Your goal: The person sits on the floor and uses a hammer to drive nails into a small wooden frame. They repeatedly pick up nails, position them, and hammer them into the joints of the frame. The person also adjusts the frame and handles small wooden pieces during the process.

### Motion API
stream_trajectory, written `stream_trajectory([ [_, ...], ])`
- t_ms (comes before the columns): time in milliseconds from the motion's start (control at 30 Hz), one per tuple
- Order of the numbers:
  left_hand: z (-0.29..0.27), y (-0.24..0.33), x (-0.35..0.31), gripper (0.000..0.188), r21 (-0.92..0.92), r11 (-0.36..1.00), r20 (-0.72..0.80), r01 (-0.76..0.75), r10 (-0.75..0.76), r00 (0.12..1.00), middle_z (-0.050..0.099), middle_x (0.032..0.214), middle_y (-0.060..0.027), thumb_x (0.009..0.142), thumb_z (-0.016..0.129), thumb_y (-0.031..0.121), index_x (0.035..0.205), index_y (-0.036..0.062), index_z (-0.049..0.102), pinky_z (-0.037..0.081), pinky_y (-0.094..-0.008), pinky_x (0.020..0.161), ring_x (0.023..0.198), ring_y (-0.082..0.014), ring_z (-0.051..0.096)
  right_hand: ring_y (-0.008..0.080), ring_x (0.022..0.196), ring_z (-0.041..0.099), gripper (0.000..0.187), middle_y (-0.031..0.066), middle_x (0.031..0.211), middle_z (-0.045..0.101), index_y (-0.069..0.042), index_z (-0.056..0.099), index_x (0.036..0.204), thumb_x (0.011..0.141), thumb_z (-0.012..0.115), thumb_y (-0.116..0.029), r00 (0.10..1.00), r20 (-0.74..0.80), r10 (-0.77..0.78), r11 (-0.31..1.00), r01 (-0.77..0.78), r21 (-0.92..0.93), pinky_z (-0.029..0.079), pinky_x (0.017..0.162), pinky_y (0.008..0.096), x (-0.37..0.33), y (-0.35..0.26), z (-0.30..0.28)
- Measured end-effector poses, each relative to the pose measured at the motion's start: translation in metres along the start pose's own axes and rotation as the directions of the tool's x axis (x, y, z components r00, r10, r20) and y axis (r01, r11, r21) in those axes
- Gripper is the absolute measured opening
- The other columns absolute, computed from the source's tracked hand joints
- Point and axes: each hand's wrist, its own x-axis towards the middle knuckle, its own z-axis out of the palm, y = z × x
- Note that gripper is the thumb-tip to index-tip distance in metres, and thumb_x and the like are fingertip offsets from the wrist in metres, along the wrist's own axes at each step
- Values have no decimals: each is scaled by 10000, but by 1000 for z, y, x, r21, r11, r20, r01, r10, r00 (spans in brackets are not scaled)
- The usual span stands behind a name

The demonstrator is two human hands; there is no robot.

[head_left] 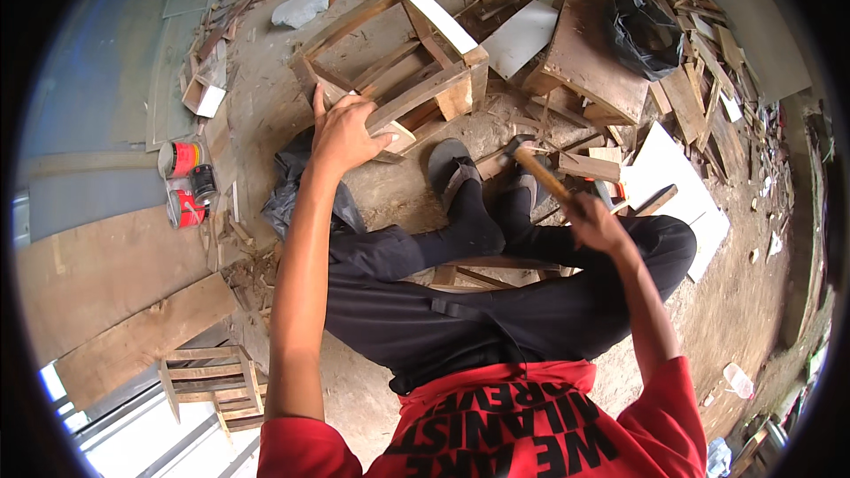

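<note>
Nearest first, then outward, all placed against the wooden frame.

Small rack: a finished-looking slatted wooden piece sits well apart from the wooden frame, close by the person's left elbow.

Right hand: the right hand is closed around the handle of a hammer, raised above the crossed legs, to the right of the frame and not touching it.

Left hand: the left hand lies spread, fingers open, pressing on the near corner of the frame, steadying it rather than gripping it.

Frame: it rests tilted on a block just beyond the feet; rails, corner posts and one pale slat look joined already.

Progress: judging by this, the frame is largely assembled and nailing is under way; whether a nail is set under the hand cannot be told.

Cans: red tins stand to the frame's left.

Offcuts: boards and scrap lie to the right of the frame and beyond it, with a black bag on top.
</note>
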Motion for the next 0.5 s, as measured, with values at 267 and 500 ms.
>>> stream_trajectory([
  [267,0,-1,3,458,20,998,-5,59,-59,998,725,1071,-140,738,772,396,1006,24,755,61,-541,1231,1117,-244,645,90,436,419,266,11,722,455,-34,456,1043,1061,518,-292,993,116,9,480,-106,871,338,371,258,-18,-122,153],
  [500,3,-2,10,415,6,999,-34,45,-44,998,731,993,-154,729,777,382,945,28,765,68,-555,1227,1073,-260,660,85,421,426,248,21,733,465,-52,444,1019,1072,498,-288,998,-58,6,486,48,873,334,365,248,6,-149,185],
])
